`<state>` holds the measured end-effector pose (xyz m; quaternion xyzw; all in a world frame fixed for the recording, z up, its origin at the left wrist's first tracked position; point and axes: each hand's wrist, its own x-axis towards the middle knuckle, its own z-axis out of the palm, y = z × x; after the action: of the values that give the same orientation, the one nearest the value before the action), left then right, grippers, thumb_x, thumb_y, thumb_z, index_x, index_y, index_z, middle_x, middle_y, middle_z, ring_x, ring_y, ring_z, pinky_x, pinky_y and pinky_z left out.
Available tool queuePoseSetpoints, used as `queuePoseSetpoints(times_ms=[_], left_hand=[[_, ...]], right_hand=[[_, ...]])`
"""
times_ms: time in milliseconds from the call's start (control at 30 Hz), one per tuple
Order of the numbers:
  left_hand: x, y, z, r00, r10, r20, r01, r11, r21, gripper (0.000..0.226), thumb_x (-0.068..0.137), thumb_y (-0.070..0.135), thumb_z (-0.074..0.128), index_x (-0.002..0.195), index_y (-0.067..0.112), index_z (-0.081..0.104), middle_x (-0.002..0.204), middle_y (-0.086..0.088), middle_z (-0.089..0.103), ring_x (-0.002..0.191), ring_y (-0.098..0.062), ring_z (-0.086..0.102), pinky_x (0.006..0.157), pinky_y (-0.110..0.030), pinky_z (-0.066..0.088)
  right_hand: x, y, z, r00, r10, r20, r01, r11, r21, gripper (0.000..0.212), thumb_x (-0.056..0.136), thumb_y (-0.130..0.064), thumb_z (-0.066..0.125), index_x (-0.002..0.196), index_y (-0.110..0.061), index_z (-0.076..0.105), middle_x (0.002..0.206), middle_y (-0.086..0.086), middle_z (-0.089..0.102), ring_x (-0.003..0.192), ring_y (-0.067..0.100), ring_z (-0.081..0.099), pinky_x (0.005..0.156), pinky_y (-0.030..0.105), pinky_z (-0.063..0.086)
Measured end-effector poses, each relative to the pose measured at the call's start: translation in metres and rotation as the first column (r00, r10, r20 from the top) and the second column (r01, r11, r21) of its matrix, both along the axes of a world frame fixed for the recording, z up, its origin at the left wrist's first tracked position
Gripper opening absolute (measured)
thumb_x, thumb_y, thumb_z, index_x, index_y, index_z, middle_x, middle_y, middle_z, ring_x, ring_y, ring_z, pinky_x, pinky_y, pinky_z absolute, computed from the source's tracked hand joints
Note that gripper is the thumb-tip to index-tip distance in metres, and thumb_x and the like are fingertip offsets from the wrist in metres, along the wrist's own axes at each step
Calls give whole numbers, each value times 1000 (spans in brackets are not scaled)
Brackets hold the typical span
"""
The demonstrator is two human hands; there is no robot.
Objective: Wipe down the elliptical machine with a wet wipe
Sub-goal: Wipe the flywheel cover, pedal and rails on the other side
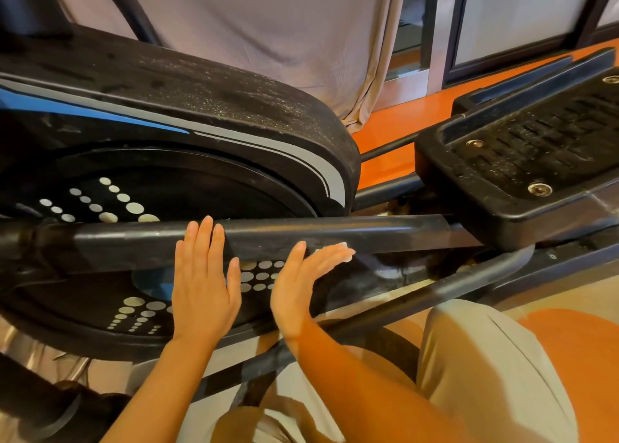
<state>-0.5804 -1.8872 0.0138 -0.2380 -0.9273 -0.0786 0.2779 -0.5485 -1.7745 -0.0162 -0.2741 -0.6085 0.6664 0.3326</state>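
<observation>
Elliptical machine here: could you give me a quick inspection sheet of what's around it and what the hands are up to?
Surface: housing top looks dusty and speckled; pedal also gritty.
Job's things: wipe, only a small white bit shows under the right fingertips, pressed on the bar.
Clutter: nothing seen.
Grippers: left hand flat and open against the bar; right hand flat, pressing the wipe to the bar.
Cables: nothing seen.
Surroundings: orange floor, grey curtain, dark window frame; person's knee at lower right.
</observation>
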Motion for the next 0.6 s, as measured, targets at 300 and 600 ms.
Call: queuePoseSetpoints(times_ms=[300, 600], left_hand=[[-5, -10, 0, 996, -77, -37, 75, 996, -43, 58, 100, 31, 32, 152, 5, 26, 161, -14, 23, 152, -24, 10, 124, -33, -1], [-6, -22, 7, 991, -134, -16, 131, 982, -133, 57, 102, 29, 32, 154, 6, 27, 162, -11, 23, 152, -24, 13, 124, -34, 4]], right_hand=[[10, 11, -53, 935, -92, 342, -291, 353, 889, 75, 103, -50, 14, 151, 3, -7, 156, 24, -18, 146, 38, -15, 120, 48, -3], [7, 189, -28, 938, 115, 327, -123, -771, 625, 74, 96, -46, 50, 151, -14, 14, 160, 3, -2, 150, 18, -8, 121, 38, -8]])
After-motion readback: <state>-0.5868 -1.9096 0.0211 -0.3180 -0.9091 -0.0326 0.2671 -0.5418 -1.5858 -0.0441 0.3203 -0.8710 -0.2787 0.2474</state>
